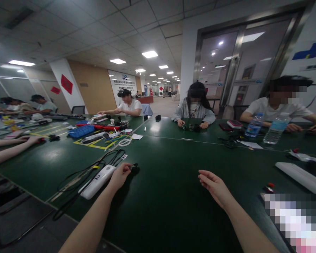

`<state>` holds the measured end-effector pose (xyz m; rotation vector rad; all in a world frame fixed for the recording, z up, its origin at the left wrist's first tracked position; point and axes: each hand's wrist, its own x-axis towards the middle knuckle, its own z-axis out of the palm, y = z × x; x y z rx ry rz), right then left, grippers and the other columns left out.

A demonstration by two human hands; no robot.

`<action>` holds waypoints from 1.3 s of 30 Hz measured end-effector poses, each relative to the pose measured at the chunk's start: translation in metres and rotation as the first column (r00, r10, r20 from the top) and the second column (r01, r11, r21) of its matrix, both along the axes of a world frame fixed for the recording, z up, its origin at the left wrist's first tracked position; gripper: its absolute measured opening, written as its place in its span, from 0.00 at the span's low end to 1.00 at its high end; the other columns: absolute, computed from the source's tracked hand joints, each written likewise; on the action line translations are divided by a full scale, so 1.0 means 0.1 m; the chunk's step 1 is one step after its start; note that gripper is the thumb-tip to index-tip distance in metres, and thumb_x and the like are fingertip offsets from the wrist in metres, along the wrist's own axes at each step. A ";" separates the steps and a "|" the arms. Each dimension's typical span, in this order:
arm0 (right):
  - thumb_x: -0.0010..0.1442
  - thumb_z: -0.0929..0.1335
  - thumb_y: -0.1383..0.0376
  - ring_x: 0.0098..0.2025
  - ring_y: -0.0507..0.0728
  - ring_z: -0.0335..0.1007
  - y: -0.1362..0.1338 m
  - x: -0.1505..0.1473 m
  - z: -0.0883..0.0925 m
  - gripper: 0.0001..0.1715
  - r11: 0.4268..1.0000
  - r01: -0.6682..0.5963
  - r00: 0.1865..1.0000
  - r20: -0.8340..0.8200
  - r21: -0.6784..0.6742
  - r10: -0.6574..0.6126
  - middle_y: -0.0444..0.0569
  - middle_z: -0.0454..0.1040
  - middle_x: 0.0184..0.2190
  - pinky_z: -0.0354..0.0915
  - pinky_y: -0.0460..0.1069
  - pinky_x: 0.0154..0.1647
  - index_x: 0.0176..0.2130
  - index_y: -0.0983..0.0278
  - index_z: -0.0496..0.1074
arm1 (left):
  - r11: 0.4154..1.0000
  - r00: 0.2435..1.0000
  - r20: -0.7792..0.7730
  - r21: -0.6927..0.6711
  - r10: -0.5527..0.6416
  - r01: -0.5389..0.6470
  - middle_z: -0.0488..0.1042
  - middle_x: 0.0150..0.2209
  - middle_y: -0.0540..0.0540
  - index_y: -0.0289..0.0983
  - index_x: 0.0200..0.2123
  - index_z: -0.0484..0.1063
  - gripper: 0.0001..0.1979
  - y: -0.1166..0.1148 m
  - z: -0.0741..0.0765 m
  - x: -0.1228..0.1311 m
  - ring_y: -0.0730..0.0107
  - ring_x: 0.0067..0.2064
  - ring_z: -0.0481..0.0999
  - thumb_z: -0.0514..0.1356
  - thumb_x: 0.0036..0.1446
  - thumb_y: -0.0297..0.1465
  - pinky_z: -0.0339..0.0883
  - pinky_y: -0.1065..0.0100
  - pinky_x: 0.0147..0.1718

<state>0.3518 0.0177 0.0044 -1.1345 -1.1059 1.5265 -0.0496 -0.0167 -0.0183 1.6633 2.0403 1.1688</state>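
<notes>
My left hand (121, 174) is closed in a pinch at the near end of a small black part (134, 166), just above or on the green table. The part's exact kind is too small to make out. Beside that wrist lies a white power strip (98, 182) marked with a 2, black cables running from it. My right hand (212, 184) hovers over the table to the right, its fingers loosely stretched out and nothing visible in them. A wide gap of green tabletop (168, 189) separates the two hands.
Left of centre are a blue basket (81, 131), loose wires and a white cable coil (124, 142). Two water bottles (276, 129) stand at right, near a long white bar (301, 176). A blurred screen (297, 225) fills the lower right corner. Other people sit around the table.
</notes>
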 end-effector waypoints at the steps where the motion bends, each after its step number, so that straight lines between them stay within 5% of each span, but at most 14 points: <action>1: 0.43 0.71 0.61 0.35 0.56 0.67 0.00 0.00 0.01 0.17 1.000 0.000 1.000 -0.002 -0.003 0.000 0.46 0.72 0.33 0.64 0.51 0.39 0.37 0.60 0.72 | 1.000 1.000 0.003 -0.004 0.002 -0.002 0.70 0.26 0.51 0.37 0.36 0.65 0.12 0.00 0.00 0.00 0.69 0.31 0.72 0.53 0.44 0.31 0.65 0.66 0.35; 9: 0.44 0.71 0.61 0.35 0.55 0.67 0.03 0.01 -0.02 0.17 1.000 -0.007 1.000 -0.004 -0.004 0.007 0.46 0.72 0.33 0.64 0.50 0.39 0.37 0.59 0.72 | 0.997 1.000 -0.028 -0.074 -0.014 0.012 0.74 0.36 0.44 0.35 0.40 0.69 0.20 -0.01 0.05 0.03 0.63 0.38 0.73 0.52 0.47 0.40 0.65 0.65 0.39; 15: 0.43 0.71 0.61 0.35 0.56 0.67 0.01 0.00 0.00 0.17 1.000 0.003 1.000 0.006 0.002 -0.003 0.46 0.72 0.33 0.65 0.51 0.39 0.37 0.60 0.72 | 0.996 0.993 -0.114 -0.085 -0.009 -0.001 0.75 0.30 0.46 0.36 0.38 0.71 0.19 -0.04 0.09 0.06 0.64 0.33 0.73 0.54 0.46 0.41 0.64 0.66 0.34; 25: 0.43 0.71 0.61 0.35 0.56 0.67 0.01 0.00 0.00 0.16 1.000 0.009 1.000 -0.004 -0.018 -0.010 0.45 0.72 0.33 0.65 0.51 0.39 0.36 0.59 0.72 | 0.997 1.000 0.019 -0.070 -0.007 0.009 0.75 0.29 0.47 0.36 0.37 0.71 0.17 0.03 -0.04 0.02 0.65 0.32 0.74 0.55 0.45 0.40 0.64 0.67 0.32; 39: 0.43 0.71 0.61 0.36 0.56 0.67 0.02 -0.01 0.00 0.16 1.000 0.016 1.000 0.007 -0.019 -0.016 0.45 0.72 0.33 0.65 0.51 0.39 0.36 0.59 0.72 | 0.993 0.995 0.089 -0.106 -0.038 0.048 0.76 0.30 0.45 0.34 0.34 0.73 0.17 0.00 0.03 0.07 0.65 0.32 0.74 0.57 0.42 0.39 0.64 0.67 0.33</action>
